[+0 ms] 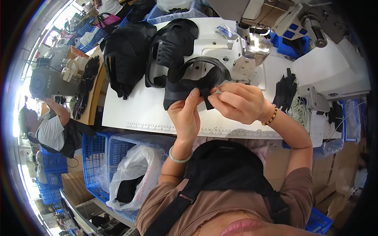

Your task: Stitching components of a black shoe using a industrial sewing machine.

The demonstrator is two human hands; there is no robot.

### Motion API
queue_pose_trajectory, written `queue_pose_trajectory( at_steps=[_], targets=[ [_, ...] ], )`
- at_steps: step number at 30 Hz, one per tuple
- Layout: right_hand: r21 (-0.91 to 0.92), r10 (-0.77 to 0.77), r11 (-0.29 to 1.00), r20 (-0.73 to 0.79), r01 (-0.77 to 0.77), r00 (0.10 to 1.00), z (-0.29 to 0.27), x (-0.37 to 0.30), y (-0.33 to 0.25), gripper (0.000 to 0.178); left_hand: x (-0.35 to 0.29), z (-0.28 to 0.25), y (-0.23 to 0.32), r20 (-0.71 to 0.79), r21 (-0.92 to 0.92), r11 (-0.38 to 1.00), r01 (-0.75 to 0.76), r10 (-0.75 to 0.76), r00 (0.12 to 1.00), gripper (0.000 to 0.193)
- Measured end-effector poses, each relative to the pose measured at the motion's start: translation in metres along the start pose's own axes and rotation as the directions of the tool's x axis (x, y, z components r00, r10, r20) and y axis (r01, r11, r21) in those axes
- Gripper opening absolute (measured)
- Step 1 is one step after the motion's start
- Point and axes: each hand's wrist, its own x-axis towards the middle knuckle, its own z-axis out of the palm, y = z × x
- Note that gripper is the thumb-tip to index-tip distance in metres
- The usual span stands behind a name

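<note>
A black, curved fabric piece with a ring-like opening (180, 87) is held above the white sewing table (118, 114). My left hand (186, 116) grips its near edge, thumb on top and fingers underneath. A short black strap (206, 99) hangs from that edge between my hands. My right hand (239, 103) pinches at the strap's side with thumb and forefinger; the fingertips partly hide what they grip. Just beyond my hands stands an industrial sewing machine (252, 49), its needle area partly hidden.
Similar black pieces (132, 53) are stacked at the far left of the table. Black strips (285, 88) and a bundle of pale cord (300, 112) lie to the right. A ruler (177, 129) runs along the near edge. A blue crate (94, 157) stands below left; a person (51, 126) sits further left.
</note>
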Motion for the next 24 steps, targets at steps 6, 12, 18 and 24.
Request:
queue_pose_trajectory(
  at_steps=[6,12,18,24],
  targets=[
    [0.024,0.008,1.000,-0.010,-0.008,1.000,0.003,-0.001,-0.002,0.025,-0.001,0.003,0.001,0.022,0.005,1.000,-0.002,0.002,1.000,0.006],
    [0.119,0.134,0.982,0.084,-0.143,0.987,-0.003,0.005,-0.004,0.027,-0.002,-0.013,-0.005,0.064,0.029,0.999,-0.035,0.034,0.997,0.010],
    [0.472,0.617,0.472,0.426,-0.744,0.662,-0.007,0.026,0.004,0.015,0.002,-0.004,0.007,0.153,0.110,0.991,0.070,-0.087,0.984,0.016],
    [0.441,0.570,0.217,0.667,-0.871,0.480,-0.011,0.035,0.023,0.020,0.002,-0.002,0.016,0.047,0.033,0.980,0.195,-0.197,0.979,0.019]
  ],
)
